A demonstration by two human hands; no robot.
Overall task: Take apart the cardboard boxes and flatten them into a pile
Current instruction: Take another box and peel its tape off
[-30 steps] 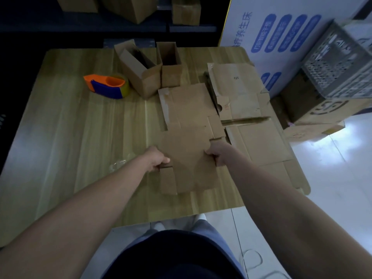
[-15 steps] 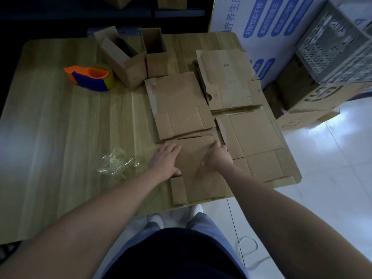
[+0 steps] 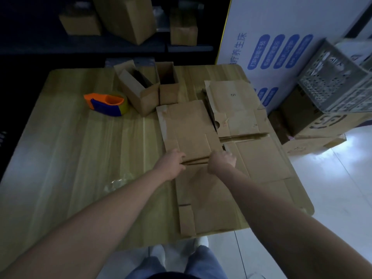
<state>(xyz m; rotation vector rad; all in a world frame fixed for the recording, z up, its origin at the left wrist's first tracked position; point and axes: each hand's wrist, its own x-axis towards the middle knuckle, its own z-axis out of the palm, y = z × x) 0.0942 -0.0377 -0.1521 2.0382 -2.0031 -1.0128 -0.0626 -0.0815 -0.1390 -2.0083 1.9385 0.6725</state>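
The left hand (image 3: 172, 163) and right hand (image 3: 221, 160) are gripping the flattened box (image 3: 203, 194) with fingers curled round its raised fold. Its near end is reaching the counter (image 3: 80, 158) edge, so a hard tug is likely risking a slide off.

Exposure is running dim, the shelving (image 3: 120, 27) at 12 o'clock sinking into near-black and the wooden table (image 3: 80, 148) showing muted, a pale sheen spreading over it toward 9 o'clock. Light is entering from 3 o'clock, glaring as a blown-out white patch on the tiled floor (image 3: 330, 158) and brightening the printed panel (image 3: 281, 53) at 1 o'clock. Wide-angle distortion is bowing the table edges and stretching the left forearm (image 3: 100, 218) at 7 o'clock and the right forearm (image 3: 281, 218) at 5 o'clock, while the grey crate (image 3: 332, 77) at 2 o'clock is smearing with blur and the cardboard sheet (image 3: 191, 127) at centre is rendering fairly sharp.
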